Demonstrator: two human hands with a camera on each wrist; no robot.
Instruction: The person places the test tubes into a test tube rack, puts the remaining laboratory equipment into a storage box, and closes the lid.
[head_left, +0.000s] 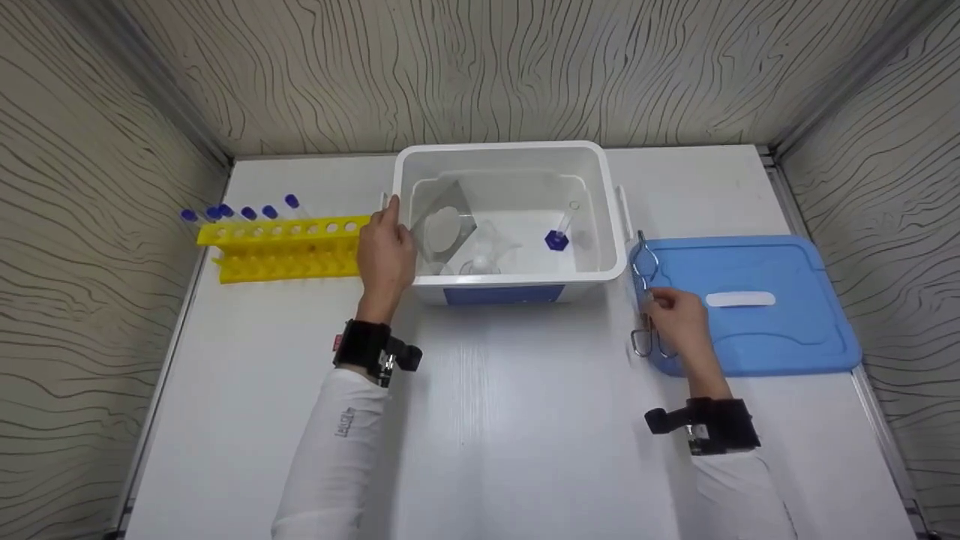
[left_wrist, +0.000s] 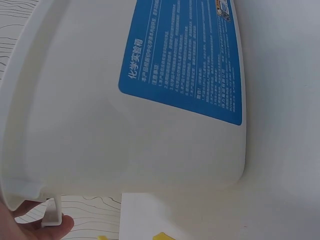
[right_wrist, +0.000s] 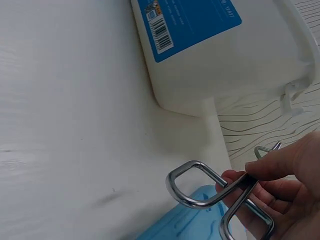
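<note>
— So, what is the left hand [head_left: 385, 251] doing?

— It rests on the left edge of the white plastic box [head_left: 510, 279], by the rim. The fingers lie nearly straight against the side; they are not wrapped round anything.

— And the right hand [head_left: 679, 321]?

— It holds the metal tongs [head_left: 643, 296]. Thumb and fingers pinch them near the loop handles. You see that best from the right wrist. The tongs lie along the left edge of the blue lid [head_left: 750, 304], just right of the box.

— What is in the box?

— A clear flask [head_left: 484, 255], a square glass plate [head_left: 442, 225] leaning on the left wall, and a tube with a blue cap [head_left: 559, 236].

— And that yellow thing?

— A yellow tube rack [head_left: 285, 247] just left of the box, on the white table [head_left: 525, 420], with blue-capped tubes [head_left: 247, 213] standing in it.
</note>
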